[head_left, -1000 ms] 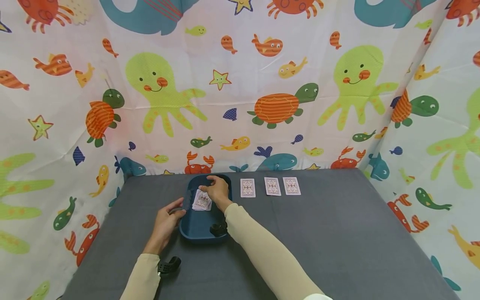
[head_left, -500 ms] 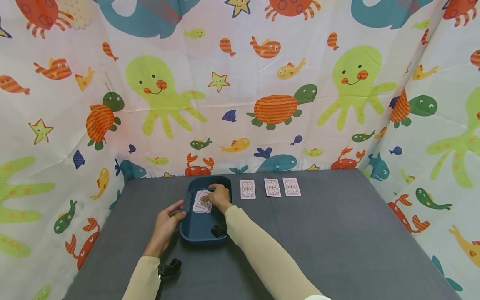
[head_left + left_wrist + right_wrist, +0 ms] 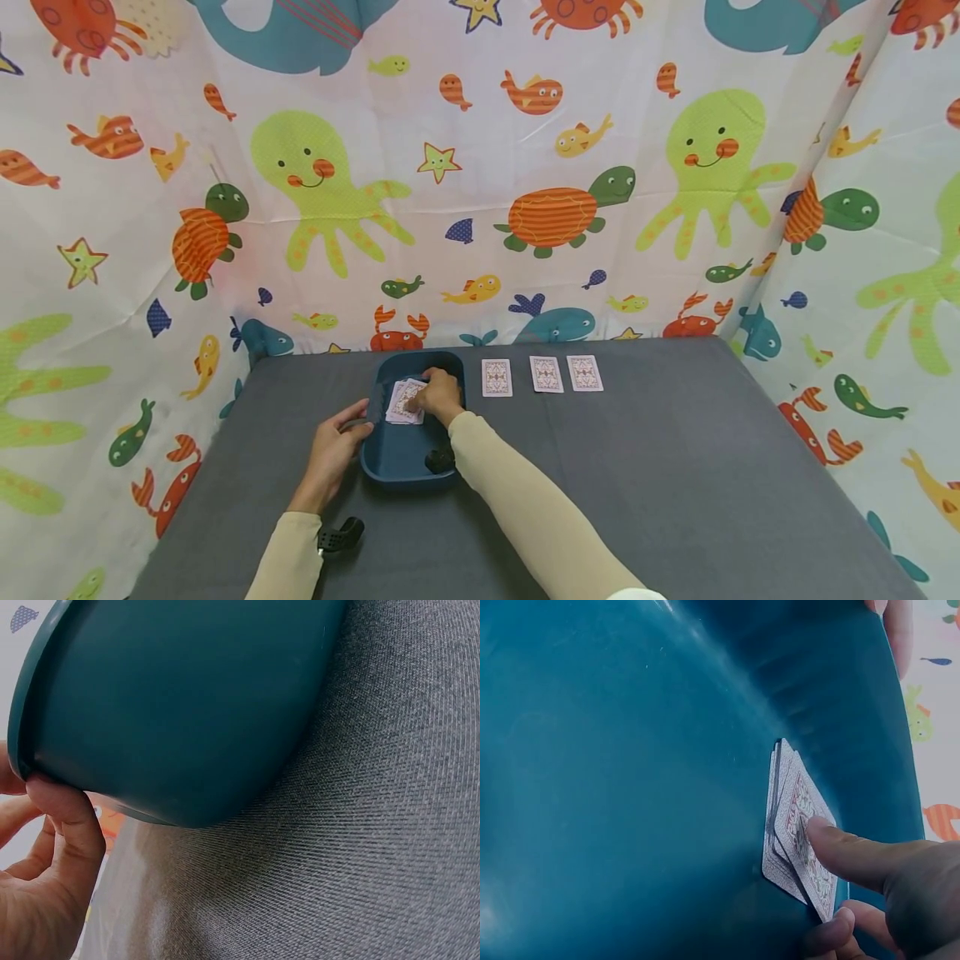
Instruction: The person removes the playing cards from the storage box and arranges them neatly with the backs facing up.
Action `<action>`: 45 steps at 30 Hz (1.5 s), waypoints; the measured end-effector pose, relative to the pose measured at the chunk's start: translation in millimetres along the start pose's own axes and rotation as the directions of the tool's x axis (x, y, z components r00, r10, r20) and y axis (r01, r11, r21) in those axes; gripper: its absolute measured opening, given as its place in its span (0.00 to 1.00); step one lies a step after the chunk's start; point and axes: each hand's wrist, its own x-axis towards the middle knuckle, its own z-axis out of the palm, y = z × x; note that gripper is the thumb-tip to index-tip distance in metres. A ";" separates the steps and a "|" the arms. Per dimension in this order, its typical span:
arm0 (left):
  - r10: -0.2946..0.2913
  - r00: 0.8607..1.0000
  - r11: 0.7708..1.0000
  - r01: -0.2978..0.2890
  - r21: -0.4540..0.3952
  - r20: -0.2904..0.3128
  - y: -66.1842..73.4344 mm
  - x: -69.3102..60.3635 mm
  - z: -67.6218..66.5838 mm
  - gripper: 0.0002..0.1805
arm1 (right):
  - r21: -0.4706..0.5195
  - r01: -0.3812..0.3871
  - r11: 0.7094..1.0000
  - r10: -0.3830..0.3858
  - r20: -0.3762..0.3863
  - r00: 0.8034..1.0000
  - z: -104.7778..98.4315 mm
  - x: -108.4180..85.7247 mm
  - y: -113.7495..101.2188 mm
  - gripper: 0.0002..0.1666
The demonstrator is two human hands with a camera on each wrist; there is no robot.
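In the dark-blue, round-cornered plastic tray (image 3: 397, 460), right hand (image 3: 441, 397) pinches a white, pattern-backed rectangular paper card (image 3: 799, 802), thumb on top, fingertips at its edge. Cards underneath (image 3: 771, 861) could drag along if they cling. Left hand (image 3: 330, 454) grips tray rim; uneven pressure might shift it. Right forearm reaches diagonally across.

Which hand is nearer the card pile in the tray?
Right. The right hand is on the card pile; the left hand grips the tray's rim, apart from the cards.
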 end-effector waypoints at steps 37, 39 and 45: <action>0.002 1.000 1.000 -0.002 -0.016 -0.014 -0.2 0.4 1.1 0.27 | 0.225 0.178 0.958 -0.182 -0.002 0.983 -4.4 -0.3 -6.5 0.17; -0.002 1.000 1.000 0.001 -0.013 -0.011 -0.4 0.7 1.1 0.27 | 0.245 0.174 0.954 -0.177 -0.007 0.984 -6.4 0.2 -8.1 0.16; -0.001 1.000 1.000 0.001 -0.026 -0.006 -0.7 1.3 1.3 0.27 | 0.277 0.199 0.940 -0.204 -0.012 0.979 -14.5 -1.3 -16.2 0.15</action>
